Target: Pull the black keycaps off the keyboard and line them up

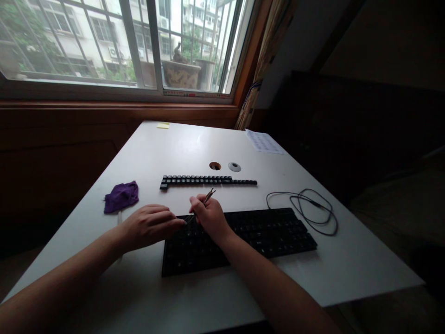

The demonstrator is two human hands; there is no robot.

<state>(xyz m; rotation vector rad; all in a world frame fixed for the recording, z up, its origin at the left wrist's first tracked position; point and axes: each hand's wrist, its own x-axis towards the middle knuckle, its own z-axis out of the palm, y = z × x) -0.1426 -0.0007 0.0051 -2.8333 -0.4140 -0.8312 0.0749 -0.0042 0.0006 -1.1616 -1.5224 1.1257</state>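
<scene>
A crumpled purple cloth (pixel 121 197) is lying beyond the left hand (pixel 150 226), whose bent fingers are meeting the black rectangular keyboard's (pixel 271 232) upper-left part; whether they're pinching anything, I cannot tell. Black square keycaps (pixel 194 180) are sitting in rows beyond. The right hand (pixel 210 218) is gripping a thin forked metal tool (pixel 209 195) over the keyboard. A thin black cable (pixel 310 198) is looping rightward.

yellow note (pixel 163 125) near far left corner of white table (pixel 184 144) | printed paper (pixel 264 142) at far right corner | round hole (pixel 215 166) beside grey ring (pixel 232 169) | tied curtain (pixel 253 99) right of barred window (pixel 154 44) | plant pot (pixel 181 75) outside, pale building (pixel 200 16) behind
</scene>
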